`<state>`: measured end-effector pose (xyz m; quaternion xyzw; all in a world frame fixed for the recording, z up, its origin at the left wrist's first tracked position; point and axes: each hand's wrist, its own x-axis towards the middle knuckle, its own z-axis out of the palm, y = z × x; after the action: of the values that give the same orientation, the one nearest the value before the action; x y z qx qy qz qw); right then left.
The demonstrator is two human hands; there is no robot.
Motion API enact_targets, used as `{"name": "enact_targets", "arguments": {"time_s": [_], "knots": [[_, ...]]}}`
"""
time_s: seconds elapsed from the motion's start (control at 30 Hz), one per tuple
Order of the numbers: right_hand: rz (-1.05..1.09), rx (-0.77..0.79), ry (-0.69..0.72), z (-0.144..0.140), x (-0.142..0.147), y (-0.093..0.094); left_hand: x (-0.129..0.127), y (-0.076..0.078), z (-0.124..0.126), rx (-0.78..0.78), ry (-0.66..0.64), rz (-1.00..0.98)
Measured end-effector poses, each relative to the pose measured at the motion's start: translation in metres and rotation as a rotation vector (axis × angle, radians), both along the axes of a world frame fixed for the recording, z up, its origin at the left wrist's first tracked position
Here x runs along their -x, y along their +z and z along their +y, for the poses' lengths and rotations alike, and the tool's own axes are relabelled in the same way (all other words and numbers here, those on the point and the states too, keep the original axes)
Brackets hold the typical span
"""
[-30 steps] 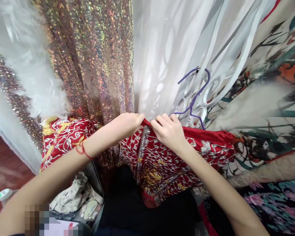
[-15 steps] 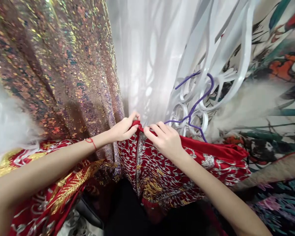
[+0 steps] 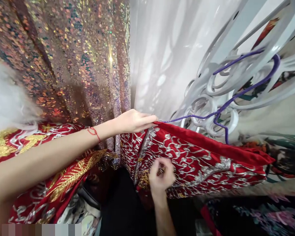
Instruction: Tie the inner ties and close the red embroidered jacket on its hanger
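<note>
Fingers [image 3: 149, 119] of the bare left hand [image 3: 137, 121] were pinched on the smooth red edge band [image 3: 199, 137] of a red fabric garment [image 3: 186, 154] embroidered in silver. The arm, with a thin red cord bracelet [image 3: 94, 132], reached across from the left. That pinch seemed to keep the band raised and drawn straight, since the edge ran in a taut line from the fingertips towards the right. The bare right hand [image 3: 162, 175] was lower, in front of the embroidery, blurred, its thumb and fingers curled into a ring; whether they gripped anything could not be told. The garment stretched across the middle, above the person's black clothing [image 3: 123, 206], which might have helped support it. A slim purple hanger [image 3: 217, 113] stood behind the band, its hook overlapping a white openwork panel [image 3: 243, 23]; whether the panel bore its weight was unclear.

As for containers, a curved, dark-edged object [image 3: 89, 196] at lower left might have been one; pale patterned cloth [image 3: 85, 213] showed beside it, but whether the cloth lay inside could not be made out.
</note>
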<state>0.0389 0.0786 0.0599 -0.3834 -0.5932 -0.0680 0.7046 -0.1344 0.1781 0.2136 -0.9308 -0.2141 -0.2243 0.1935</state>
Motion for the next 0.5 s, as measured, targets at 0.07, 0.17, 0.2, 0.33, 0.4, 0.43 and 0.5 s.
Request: {"name": "enact_targets", "arguments": {"time_s": [0.07,0.17,0.2,0.33,0.4,0.43,0.5], "knots": [[0.006,0.410,0.099,-0.008,0.025,-0.034,-0.001,0.000,-0.002,0.043,0.030,0.007],[0.071,0.678,0.104,-0.006,0.049,-0.055,-0.003,0.001,-0.006,0.084,0.049,-0.002],[0.103,0.714,0.103,-0.003,0.052,-0.055,-0.003,0.001,-0.008,0.090,0.054,0.001],[0.334,0.826,0.267,0.005,0.049,-0.043,-0.004,0.001,-0.011,0.084,0.069,0.019],[0.474,0.899,0.446,0.006,0.045,-0.039,-0.004,0.001,-0.011,0.061,0.052,0.004],[0.521,0.929,0.523,0.005,0.043,-0.037,-0.004,0.000,-0.011,0.045,0.039,-0.006],[0.559,0.964,0.616,0.005,0.039,-0.035,-0.004,0.000,-0.011,0.024,0.019,-0.028]]}}
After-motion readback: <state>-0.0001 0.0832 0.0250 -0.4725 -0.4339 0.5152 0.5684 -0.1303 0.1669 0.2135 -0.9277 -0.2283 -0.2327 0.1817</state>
